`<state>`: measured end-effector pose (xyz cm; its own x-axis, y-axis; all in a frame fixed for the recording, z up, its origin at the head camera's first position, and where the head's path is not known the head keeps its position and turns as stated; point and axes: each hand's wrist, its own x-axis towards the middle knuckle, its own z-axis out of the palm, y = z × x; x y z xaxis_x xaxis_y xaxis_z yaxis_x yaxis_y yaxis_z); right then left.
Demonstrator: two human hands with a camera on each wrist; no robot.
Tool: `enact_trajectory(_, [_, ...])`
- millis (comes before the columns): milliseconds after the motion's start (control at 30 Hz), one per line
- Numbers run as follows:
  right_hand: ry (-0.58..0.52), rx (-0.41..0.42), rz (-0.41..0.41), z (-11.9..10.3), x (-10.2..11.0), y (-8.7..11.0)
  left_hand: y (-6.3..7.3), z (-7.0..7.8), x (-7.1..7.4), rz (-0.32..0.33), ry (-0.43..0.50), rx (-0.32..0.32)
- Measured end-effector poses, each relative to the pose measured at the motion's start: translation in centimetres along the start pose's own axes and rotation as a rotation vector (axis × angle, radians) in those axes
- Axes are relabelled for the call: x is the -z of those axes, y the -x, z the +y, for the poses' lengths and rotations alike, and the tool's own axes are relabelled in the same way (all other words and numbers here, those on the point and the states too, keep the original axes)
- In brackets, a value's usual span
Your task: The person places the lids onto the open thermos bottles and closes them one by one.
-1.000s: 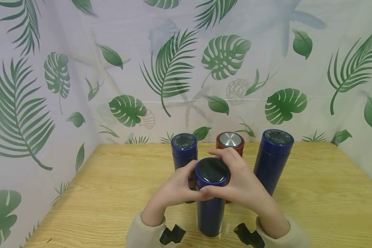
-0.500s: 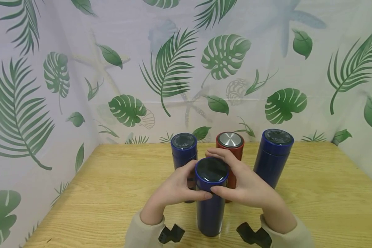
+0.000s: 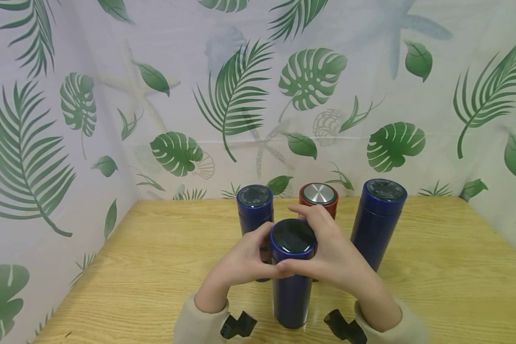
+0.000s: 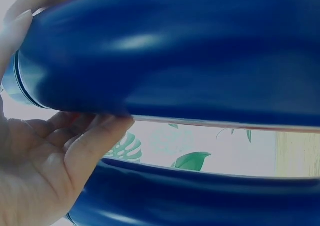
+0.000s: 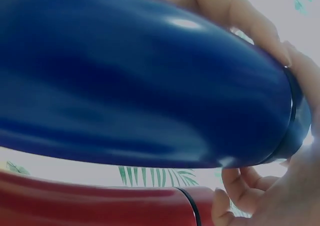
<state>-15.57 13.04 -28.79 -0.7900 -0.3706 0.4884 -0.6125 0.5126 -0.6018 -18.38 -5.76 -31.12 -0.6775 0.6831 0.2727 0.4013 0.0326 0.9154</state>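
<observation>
A dark blue thermos bottle [image 3: 290,301] stands upright on the table in front, its lid [image 3: 293,236] on and showing a glossy black top. My left hand [image 3: 241,258] grips the upper part of the bottle from the left. Around the lid from the right curls my right hand [image 3: 335,253], thumb across the front and fingers behind. The two thumbs meet or overlap at the front. In the right wrist view the right hand's fingers reach around the lid end of the blue bottle [image 5: 135,86], just past the dark seam. Some fingertips are hidden behind the bottle.
Behind the hands stand a blue thermos [image 3: 254,198] on the left, a red thermos [image 3: 320,193] with a silver lid top, partly hidden, and another blue thermos [image 3: 378,224] on the right. The wooden table [image 3: 155,267] meets a leaf-patterned cloth [image 3: 241,95] at the back.
The right hand drew its thumb back to the right half a second ago, then swung round so the thumb lies across the front again. The left hand and the bottle hold still.
</observation>
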Motion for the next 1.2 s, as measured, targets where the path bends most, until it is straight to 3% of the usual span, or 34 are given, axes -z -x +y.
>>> enact_trajectory(333, [-0.159, 0.135, -0.135, 0.7, 1.1, 0.1, 0.0, -0.1, 0.2, -0.018, 0.02, -0.021])
enact_trajectory(467, [-0.176, 0.156, -0.147, 0.6, 1.3, 0.2, 0.0, -0.1, 0.2, -0.012, 0.019, -0.017])
enact_trajectory(633, [-0.14, 0.115, -0.083, 0.4, 0.9, 0.0, 0.0, 0.0, 0.2, -0.004, 0.012, -0.012])
enact_trajectory(900, [0.087, 0.019, 0.066, -0.6, -0.4, 0.1, 0.0, 0.0, 0.2, 0.006, -0.013, -0.011])
enact_trajectory(1033, [0.048, 0.048, 0.024, -0.4, -0.3, 0.1, 0.0, 0.0, 0.2, 0.008, -0.017, 0.0])
enact_trajectory(1200, [-0.116, 0.122, -0.097, 0.4, 0.3, 0.2, 0.1, 0.0, 0.1, 0.004, -0.012, 0.001])
